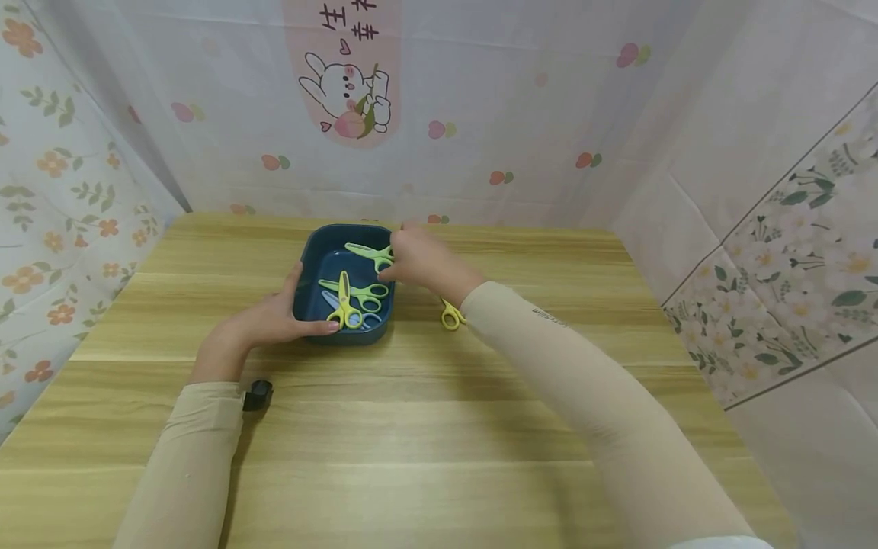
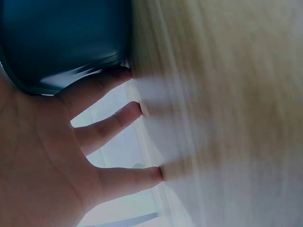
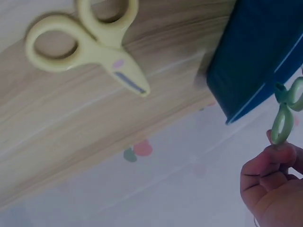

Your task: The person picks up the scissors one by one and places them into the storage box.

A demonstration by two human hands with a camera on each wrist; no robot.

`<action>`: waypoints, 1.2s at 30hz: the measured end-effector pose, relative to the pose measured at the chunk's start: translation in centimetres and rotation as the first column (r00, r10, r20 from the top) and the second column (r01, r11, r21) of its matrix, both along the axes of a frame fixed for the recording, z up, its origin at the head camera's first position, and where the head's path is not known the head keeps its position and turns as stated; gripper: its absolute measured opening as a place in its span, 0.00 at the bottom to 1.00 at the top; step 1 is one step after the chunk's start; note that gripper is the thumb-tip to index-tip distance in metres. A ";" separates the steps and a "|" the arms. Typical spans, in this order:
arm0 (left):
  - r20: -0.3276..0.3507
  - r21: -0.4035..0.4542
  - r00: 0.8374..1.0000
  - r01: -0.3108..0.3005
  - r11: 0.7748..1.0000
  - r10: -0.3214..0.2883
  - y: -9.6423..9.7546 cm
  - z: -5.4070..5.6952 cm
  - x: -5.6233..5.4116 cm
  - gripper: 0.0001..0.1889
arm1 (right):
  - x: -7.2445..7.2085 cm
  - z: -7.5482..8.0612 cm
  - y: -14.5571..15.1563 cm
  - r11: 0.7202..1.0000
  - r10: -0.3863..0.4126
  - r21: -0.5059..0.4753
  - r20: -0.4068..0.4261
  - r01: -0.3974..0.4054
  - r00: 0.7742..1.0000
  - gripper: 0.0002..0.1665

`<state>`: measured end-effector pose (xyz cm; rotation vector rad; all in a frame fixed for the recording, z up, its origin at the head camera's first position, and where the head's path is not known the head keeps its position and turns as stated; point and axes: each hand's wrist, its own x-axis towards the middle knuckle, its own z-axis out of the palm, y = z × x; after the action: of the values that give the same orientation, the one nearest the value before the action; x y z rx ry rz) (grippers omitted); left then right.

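Note:
A dark blue tub (image 1: pixel 350 338) stands near the back of the table. My left hand (image 1: pixel 270 319) rests against its left side, fingers straight and spread, the thumb reaching over the near rim. In the left wrist view several fingertips are down at the tabletop. My right hand (image 1: pixel 427 259) is at the tub's right rim and pinches green scissors (image 3: pixel 282 124) by a handle loop, blades pointing left over the tub. Inside lie yellow scissors (image 1: pixel 344 299), other green scissors (image 1: pixel 351 289) and blue scissors (image 1: pixel 331 298), overlapping one another.
Another pair of yellow scissors (image 3: pixel 108 54) lies on the table (image 1: pixel 384 457) to the right of the tub, partly hidden by the right forearm in the head view. A patterned curtain (image 1: pixel 521 107) hangs behind the table's back edge.

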<state>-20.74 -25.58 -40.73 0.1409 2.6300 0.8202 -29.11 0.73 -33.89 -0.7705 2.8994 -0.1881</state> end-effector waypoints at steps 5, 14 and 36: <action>-0.002 -0.001 1.000 0.004 1.000 -0.004 0.0 -0.1 0.0 0.76 | -0.5 -1.0 -1.1 0.998 -0.013 0.054 0.012 0.013 1.000 0.19; -0.011 0.008 1.000 0.007 1.000 -0.006 0.1 -0.2 -0.1 0.75 | -1.1 -2.5 -2.2 0.994 -0.010 0.106 -0.025 0.013 1.000 0.39; -0.016 0.006 1.000 0.001 1.000 -0.001 -0.2 -0.3 -0.1 0.75 | -0.9 -1.9 -1.7 0.996 -0.073 0.045 -0.067 0.077 0.995 0.49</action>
<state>-20.84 -25.75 -41.03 0.1508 2.6421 0.8299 -29.96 -0.96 -35.81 -0.6729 2.9845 -0.1034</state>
